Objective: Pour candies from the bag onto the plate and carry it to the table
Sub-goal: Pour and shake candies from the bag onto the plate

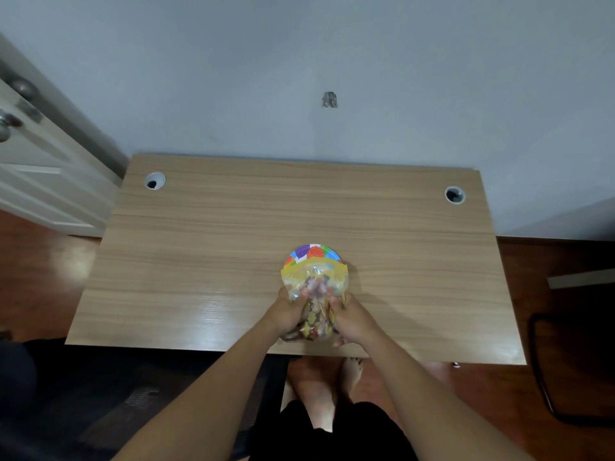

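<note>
A clear bag [314,284] with a yellow zip top, full of mixed candies, is tilted forward with its mouth over a colourful paper plate [312,252]. The plate lies on the wooden table [206,247] and only its far rim shows past the bag. My left hand [287,309] grips the bag's left side and my right hand [351,316] grips its right side, near the bottom. Whether candies lie on the plate is hidden by the bag.
Two round cable holes sit at the table's far corners, left hole [154,180] and right hole [454,195]. A white door [36,168] stands at the left. A dark chair frame [549,371] is on the floor at the right. The wall is directly behind the table.
</note>
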Action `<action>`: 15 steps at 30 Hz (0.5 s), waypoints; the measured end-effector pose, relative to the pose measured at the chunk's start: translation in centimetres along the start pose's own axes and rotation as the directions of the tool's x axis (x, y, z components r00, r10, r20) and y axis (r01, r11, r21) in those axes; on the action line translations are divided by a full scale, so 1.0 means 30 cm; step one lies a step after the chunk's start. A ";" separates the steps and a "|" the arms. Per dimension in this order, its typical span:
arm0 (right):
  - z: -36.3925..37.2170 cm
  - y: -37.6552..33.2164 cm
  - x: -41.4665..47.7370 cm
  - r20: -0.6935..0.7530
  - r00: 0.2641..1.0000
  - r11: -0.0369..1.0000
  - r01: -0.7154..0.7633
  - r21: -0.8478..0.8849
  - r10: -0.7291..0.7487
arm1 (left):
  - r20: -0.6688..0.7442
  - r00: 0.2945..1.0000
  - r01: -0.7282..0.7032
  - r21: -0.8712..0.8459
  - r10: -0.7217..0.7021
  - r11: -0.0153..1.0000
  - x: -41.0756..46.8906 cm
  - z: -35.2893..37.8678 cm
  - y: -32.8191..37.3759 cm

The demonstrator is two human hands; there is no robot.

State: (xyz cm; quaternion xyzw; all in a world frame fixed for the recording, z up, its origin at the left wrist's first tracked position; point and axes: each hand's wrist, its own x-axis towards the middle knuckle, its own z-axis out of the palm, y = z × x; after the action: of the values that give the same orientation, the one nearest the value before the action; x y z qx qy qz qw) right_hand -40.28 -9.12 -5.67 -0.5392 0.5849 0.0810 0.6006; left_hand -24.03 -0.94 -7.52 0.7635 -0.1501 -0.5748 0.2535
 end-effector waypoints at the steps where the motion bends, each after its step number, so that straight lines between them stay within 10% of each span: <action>1: 0.000 0.001 0.000 -0.004 1.000 1.000 0.006 -0.004 -0.006 | 0.004 1.000 0.008 -0.003 -0.008 1.000 -0.006 0.000 0.006; 15: 0.001 -0.001 -0.030 -0.003 0.999 0.998 0.044 -0.049 -0.044 | 0.024 1.000 -0.011 0.036 0.010 0.999 -0.033 -0.010 0.001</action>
State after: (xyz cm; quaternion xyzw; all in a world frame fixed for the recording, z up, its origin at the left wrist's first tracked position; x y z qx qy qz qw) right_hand -40.51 -8.62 -4.96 -0.5666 0.5721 0.0809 0.5875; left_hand -24.05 -0.39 -6.64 0.7601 -0.1678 -0.5797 0.2408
